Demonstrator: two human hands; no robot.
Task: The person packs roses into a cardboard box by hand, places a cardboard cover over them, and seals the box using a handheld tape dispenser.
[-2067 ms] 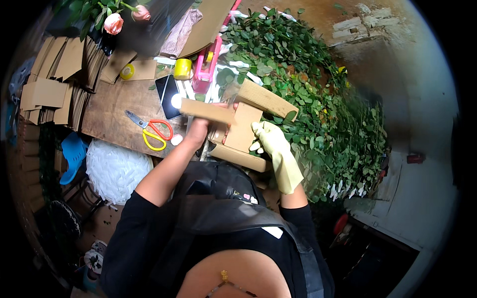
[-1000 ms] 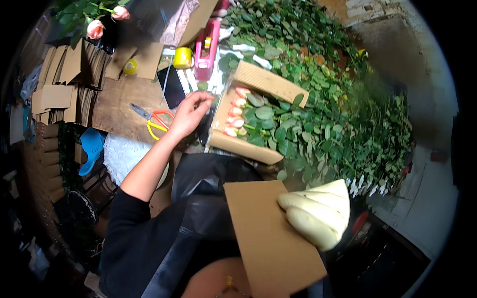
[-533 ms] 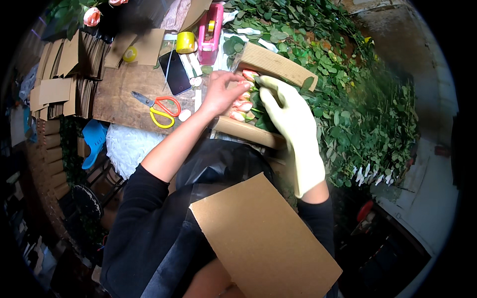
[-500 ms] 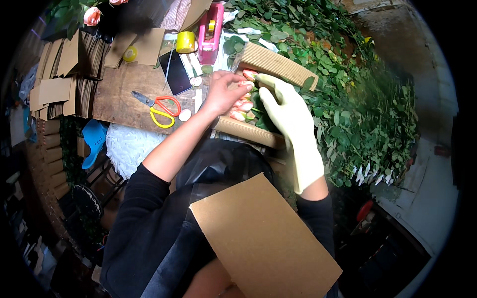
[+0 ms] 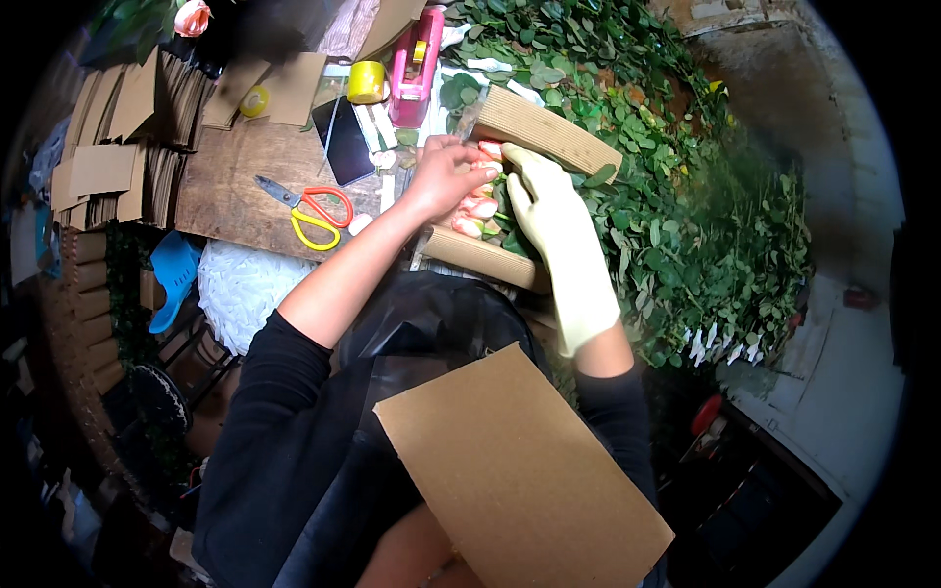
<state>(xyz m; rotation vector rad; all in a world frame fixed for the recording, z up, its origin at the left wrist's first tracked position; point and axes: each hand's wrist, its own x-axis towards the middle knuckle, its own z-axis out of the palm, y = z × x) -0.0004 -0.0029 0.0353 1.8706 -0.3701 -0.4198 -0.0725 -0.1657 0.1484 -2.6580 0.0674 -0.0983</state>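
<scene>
Several pink-and-white rose heads [image 5: 478,207] lie in a row between two strips of ribbed cardboard, an upper one [image 5: 549,130] and a lower one [image 5: 485,257]. Bare, my left hand [image 5: 443,179] is at the blooms' left side, its thumb and fingers apart and touching the upper heads. My right hand [image 5: 537,184] wears a pale yellow rubber glove. Its fingertips close on the topmost rose [image 5: 491,150] just behind the bloom. Green stems and leaves show between the hands; my fingers partly hide the upper blooms.
Scissors [image 5: 304,211] with red and yellow handles, a dark phone [image 5: 346,147], yellow tape [image 5: 367,82] and a pink tape dispenser [image 5: 416,73] lie at the left. Leafy stems [image 5: 676,216] heap up at the right. A cardboard sheet [image 5: 524,470] sits near my lap.
The view has shifted slightly. My right hand has moved slightly, its fingers still by the top rose. My left hand stays at the blooms.
</scene>
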